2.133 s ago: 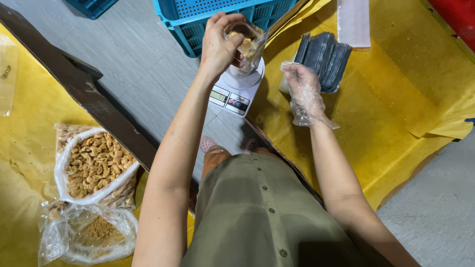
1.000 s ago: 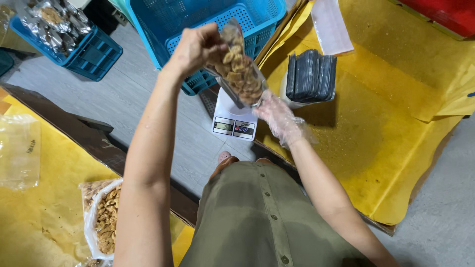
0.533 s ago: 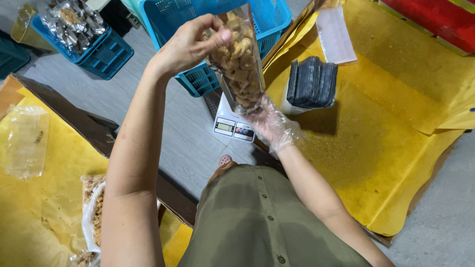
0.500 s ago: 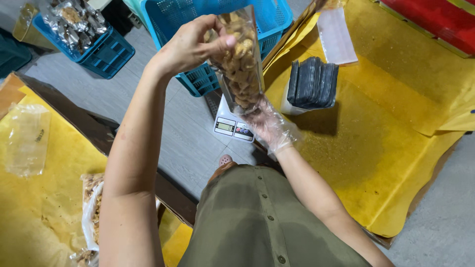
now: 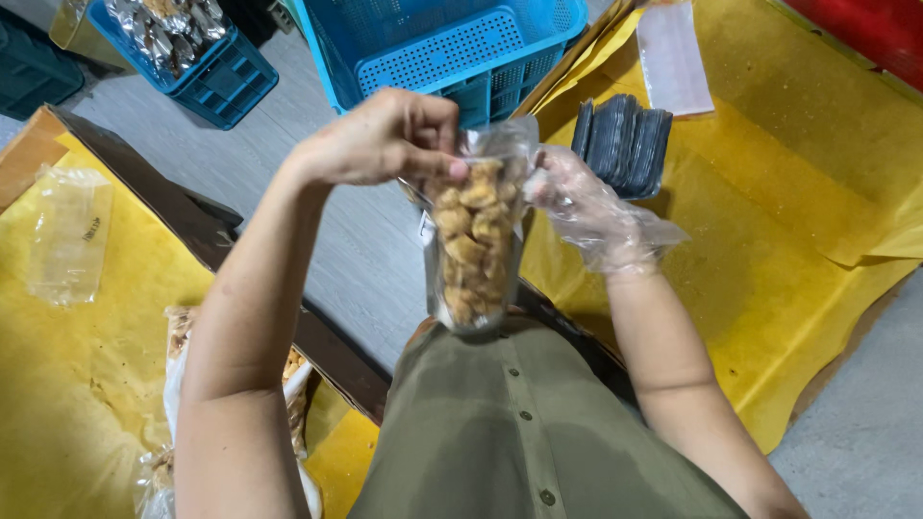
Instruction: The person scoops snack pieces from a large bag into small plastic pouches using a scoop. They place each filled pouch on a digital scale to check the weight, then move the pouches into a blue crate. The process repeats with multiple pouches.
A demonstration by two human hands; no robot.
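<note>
A clear pouch of cashews (image 5: 473,245), packed full and hanging upright, is pinched at its top by the bare left hand (image 5: 389,139) and gloved right hand (image 5: 582,197)

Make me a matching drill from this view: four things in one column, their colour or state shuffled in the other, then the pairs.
Things:
1. right hand
2. left hand
3. pouch of nuts
4. large crate

States:
A. blue, perforated
B. bare, pinching the pouch top
C. clear, held upright by both hands
D. in a thin plastic glove

Pairs: 1-D, 2-B, 3-C, 4-A
</note>
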